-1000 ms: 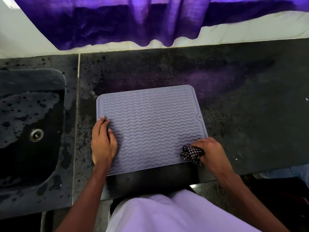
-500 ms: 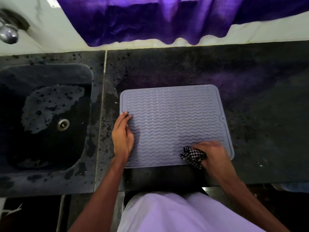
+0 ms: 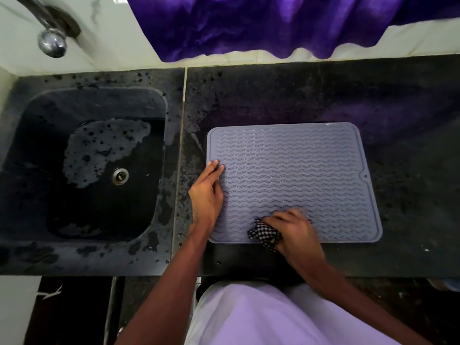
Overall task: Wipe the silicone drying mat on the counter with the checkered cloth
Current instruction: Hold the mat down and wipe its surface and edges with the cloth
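- Bottom centre of frame: person's pale lilac garment, both bare forearms reaching up from it onto the counter.
- Right hand, lower centre: fingers curled over a bunched checkered cloth, pressing it on the mat's near edge. The cloth sticks out left of the hand and partly overhangs the mat edge onto the counter. Fingertips are blurred.
- Left hand, centre: flat, palm down, fingers together and pointing up-frame. Fingertips sit on the mat's left border; the heel lies off the mat on the counter. It grips nothing.
- Silicone drying mat: grey, wavy ribs, raised rim, flat on the counter right of centre. There is a small notch with a hole on its right edge.
- Counter: dark stone, speckled, with wet patches near the seam left of the mat.
- Sink, left half of frame: dark basin, metal drain mid-basin, part of the floor wet.
- Upper left: chrome tap on the pale wall.
- Top: purple cloth hanging down to just above the counter's back edge.
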Demonstrator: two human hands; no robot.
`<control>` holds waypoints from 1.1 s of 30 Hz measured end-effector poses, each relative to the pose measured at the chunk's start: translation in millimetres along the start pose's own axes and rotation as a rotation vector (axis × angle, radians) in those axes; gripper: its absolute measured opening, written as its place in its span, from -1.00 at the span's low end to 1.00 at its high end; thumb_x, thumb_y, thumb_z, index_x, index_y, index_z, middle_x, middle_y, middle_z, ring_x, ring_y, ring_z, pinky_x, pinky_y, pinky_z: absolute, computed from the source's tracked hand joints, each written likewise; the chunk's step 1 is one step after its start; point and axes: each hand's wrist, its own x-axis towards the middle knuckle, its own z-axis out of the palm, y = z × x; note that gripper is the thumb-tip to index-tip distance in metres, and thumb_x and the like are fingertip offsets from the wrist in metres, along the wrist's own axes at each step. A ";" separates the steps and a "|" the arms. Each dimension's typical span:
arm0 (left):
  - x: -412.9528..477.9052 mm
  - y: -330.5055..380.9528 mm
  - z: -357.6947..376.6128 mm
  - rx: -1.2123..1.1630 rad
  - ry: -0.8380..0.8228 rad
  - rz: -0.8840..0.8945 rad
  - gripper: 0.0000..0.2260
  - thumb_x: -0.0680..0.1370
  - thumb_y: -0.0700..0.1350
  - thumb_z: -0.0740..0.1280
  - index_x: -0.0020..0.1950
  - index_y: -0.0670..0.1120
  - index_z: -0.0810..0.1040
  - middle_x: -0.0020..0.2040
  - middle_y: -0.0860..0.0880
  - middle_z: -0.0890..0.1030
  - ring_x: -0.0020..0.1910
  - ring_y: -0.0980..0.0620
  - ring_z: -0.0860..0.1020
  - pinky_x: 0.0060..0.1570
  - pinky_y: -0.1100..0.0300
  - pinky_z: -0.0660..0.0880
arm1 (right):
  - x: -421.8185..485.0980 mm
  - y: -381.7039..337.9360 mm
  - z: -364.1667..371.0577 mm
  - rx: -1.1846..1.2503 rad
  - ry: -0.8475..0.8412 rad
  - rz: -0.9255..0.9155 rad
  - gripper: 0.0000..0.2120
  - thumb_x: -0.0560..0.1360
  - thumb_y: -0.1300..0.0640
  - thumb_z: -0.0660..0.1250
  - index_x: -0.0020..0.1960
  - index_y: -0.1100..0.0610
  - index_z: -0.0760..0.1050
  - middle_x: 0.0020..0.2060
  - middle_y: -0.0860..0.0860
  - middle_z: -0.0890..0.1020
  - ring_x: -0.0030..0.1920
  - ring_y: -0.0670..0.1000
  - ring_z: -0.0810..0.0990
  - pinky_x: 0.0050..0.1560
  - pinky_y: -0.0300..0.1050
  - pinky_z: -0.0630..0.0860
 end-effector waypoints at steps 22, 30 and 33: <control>1.5 -8.4 4.9 0.171 -0.021 0.103 -0.70 0.60 -0.30 0.27 0.30 -0.15 0.61 0.38 -0.06 0.55 0.38 -0.03 0.50 0.24 0.09 0.49 | -8.2 10.2 -10.2 -0.138 -0.073 -0.070 -0.45 0.16 0.32 0.42 0.14 0.05 0.61 -0.04 -0.01 0.66 -0.03 0.14 0.60 -0.05 0.00 0.59; 0.9 -11.0 7.8 0.200 0.012 0.139 -0.72 0.62 -0.29 0.25 0.29 -0.17 0.61 0.36 -0.08 0.56 0.36 -0.05 0.52 0.23 0.03 0.53 | -62.4 114.7 -65.2 -0.229 -0.012 0.188 -0.42 0.09 0.33 0.54 0.09 0.04 0.65 0.01 -0.01 0.69 -0.05 0.17 0.61 -0.10 0.05 0.58; 0.8 -9.0 8.0 0.209 0.019 0.137 -0.73 0.62 -0.30 0.26 0.28 -0.18 0.61 0.35 -0.09 0.57 0.35 -0.06 0.53 0.22 0.02 0.54 | -73.5 141.8 -82.5 -0.262 0.004 0.277 -0.50 0.16 0.34 0.51 0.07 0.06 0.66 -0.02 0.00 0.70 -0.09 0.19 0.59 -0.14 0.07 0.56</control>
